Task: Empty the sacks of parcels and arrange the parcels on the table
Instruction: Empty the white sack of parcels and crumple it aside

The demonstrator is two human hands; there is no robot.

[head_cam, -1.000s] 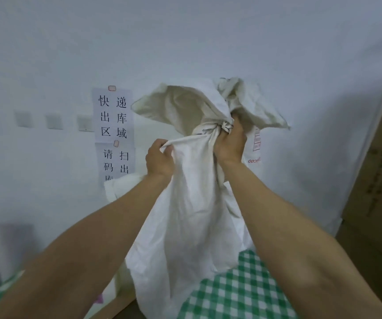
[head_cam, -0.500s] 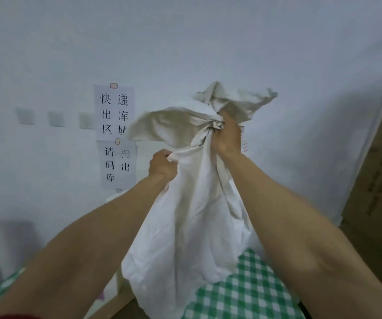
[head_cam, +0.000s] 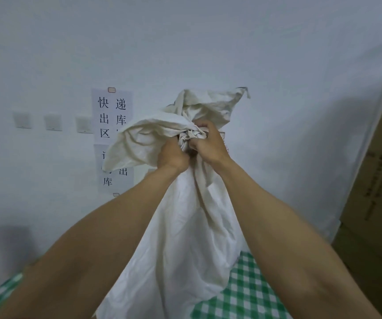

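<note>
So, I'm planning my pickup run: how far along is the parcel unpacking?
Early. Done: nothing that shows; no parcels lie on the visible green checked tablecloth. In hand: both the left hand and right hand grip the knotted neck of the white sack, apparently to untie it. Left: open it, tip the parcels out, arrange them.

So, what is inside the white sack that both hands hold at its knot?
Nothing inside shows. The white sack is knotted at the neck, where the left hand and the right hand grip it, and its cloth covers whatever it holds.
</note>
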